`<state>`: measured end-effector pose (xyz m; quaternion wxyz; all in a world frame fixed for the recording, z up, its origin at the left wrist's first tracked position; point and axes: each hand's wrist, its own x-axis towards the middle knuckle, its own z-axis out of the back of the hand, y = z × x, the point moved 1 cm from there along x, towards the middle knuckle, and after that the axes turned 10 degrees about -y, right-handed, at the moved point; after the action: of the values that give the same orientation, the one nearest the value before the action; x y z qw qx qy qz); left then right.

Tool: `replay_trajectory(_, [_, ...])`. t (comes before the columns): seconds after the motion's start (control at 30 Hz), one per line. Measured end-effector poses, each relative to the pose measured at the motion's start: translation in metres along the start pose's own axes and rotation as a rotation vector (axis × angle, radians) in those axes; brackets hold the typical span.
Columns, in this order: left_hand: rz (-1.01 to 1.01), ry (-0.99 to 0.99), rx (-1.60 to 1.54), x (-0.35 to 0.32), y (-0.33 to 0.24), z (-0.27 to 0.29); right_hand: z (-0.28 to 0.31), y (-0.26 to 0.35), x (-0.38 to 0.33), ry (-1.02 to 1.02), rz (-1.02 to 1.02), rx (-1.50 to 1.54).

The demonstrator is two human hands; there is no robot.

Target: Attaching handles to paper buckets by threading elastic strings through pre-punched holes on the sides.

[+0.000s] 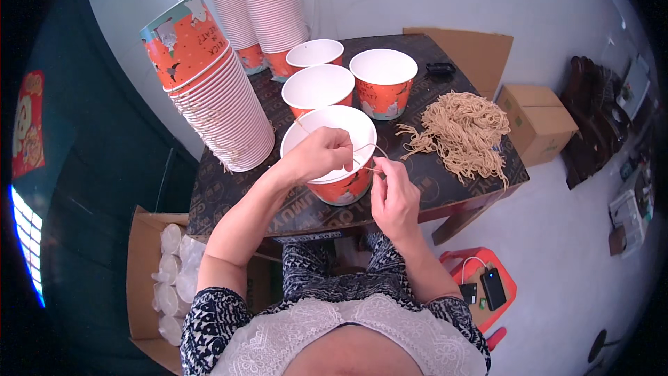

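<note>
An orange paper bucket (341,191) with a white inside stands upright near the table's front edge. Over its mouth, my left hand (320,155) is closed in a pinch on a thin tan cord (374,145). My right hand (395,198), at the right side of the rim, also pinches the cord between thumb and fingers. Between the two hands the cord makes a small loop, and a short piece shows at the rim on the far left. Whether the cord runs through the bucket's wall is hidden by my hands.
Behind stand more open buckets (384,89). A tall leaning bucket stack (223,108) is at the left, with further stacks (275,7) behind. A heap of tan cords (467,132) lies at the right. Below are a carton of clear lids (142,264) and a red stool (511,285).
</note>
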<state>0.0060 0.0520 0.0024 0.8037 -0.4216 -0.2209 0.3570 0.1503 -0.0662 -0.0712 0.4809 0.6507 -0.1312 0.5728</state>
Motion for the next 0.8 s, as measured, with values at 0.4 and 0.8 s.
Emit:
replay_trajectory(0.4, [-0.067, 0.072, -0.486, -0.006, -0.009, -0.006, -0.003, -0.001, -0.007, 0.083, -0.026, 0.025])
replay_trajectory(0.8, [0.11, 0.047, -0.59, -0.006, -0.007, -0.011, -0.004, -0.022, -0.017, 0.095, -0.798, 0.48])
